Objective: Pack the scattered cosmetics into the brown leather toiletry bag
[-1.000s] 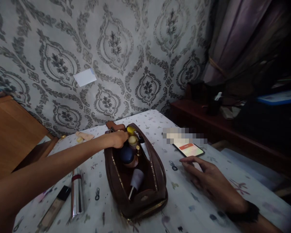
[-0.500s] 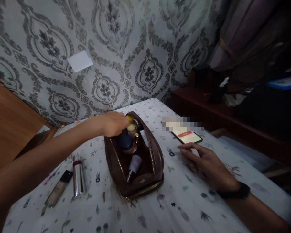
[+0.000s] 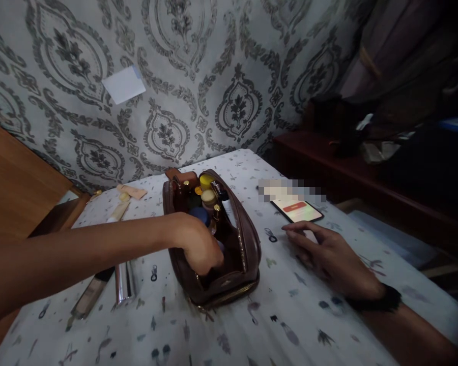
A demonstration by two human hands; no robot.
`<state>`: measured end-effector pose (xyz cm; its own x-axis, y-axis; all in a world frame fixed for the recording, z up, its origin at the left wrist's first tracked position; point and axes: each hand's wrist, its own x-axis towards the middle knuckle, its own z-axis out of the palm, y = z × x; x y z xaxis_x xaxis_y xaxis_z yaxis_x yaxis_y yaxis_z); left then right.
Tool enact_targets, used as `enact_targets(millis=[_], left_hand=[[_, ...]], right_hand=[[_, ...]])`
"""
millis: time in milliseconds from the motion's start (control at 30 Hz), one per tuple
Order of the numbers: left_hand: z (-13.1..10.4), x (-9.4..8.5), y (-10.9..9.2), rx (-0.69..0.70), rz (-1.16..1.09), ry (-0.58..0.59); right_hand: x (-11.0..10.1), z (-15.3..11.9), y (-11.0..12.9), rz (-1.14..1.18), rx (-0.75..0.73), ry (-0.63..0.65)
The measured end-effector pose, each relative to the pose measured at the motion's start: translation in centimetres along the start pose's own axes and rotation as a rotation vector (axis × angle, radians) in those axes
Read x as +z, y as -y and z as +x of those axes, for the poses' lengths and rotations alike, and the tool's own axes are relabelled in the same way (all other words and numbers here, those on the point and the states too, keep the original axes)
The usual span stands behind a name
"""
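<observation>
A brown makeup bag (image 3: 252,254) stands unzipped on the patterned cloth. My left hand (image 3: 202,244) reaches down into its near end; the fingertips are hidden inside, so I cannot tell whether they grip anything. A sliver of a lavender item shows beside the fingers. Farther back in the bag are a dark blue lid (image 3: 199,216), a pale yellow lid (image 3: 208,197), a yellow item (image 3: 206,181) and a white tube (image 3: 228,206). My right hand (image 3: 320,254), wearing a black wristband, rests loosely on the cloth, fingers apart, right of the bag and near a lit phone (image 3: 299,208).
Left of the bag lie a silver cylinder (image 3: 124,290) and a glass bottle with a black cap (image 3: 87,297), both partly behind my left forearm. A beige tube (image 3: 135,191) lies farther back. Patterned wallpaper (image 3: 168,134) rises behind the table, and a dark red ledge (image 3: 313,150) is at right.
My left hand has moved from the bag's far left rim to its near end, going down inside over the lavender item. The bag's far contents are uncovered. My right hand keeps its place.
</observation>
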<state>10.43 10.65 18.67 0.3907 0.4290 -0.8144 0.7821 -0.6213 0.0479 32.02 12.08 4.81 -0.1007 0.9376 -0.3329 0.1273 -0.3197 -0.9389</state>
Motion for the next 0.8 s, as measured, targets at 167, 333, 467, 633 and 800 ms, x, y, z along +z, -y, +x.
enact_targets(millis=[167,333,467,633,800], left_hand=[[1.3,0.4,0.0,0.189,0.073,0.231],[0.1,-0.1,-0.2,0.09,0.146,0.173],[-1.1,-0.6,0.7,0.087,0.154,-0.034],[-1.1,-0.4,1.6,0.065,0.109,-0.149],[-0.9,-0.2,1.3,-0.041,0.157,-0.218]], right_hand=[[-0.2,0.2,-0.5,0.003,-0.004,0.001],[-0.4,0.5,-0.8,0.015,-0.015,0.02],[-0.4,0.5,-0.7,0.021,-0.019,0.026],[-0.5,0.5,-1.0,0.034,-0.031,0.029],[-0.6,0.7,-1.3,0.055,-0.036,0.043]])
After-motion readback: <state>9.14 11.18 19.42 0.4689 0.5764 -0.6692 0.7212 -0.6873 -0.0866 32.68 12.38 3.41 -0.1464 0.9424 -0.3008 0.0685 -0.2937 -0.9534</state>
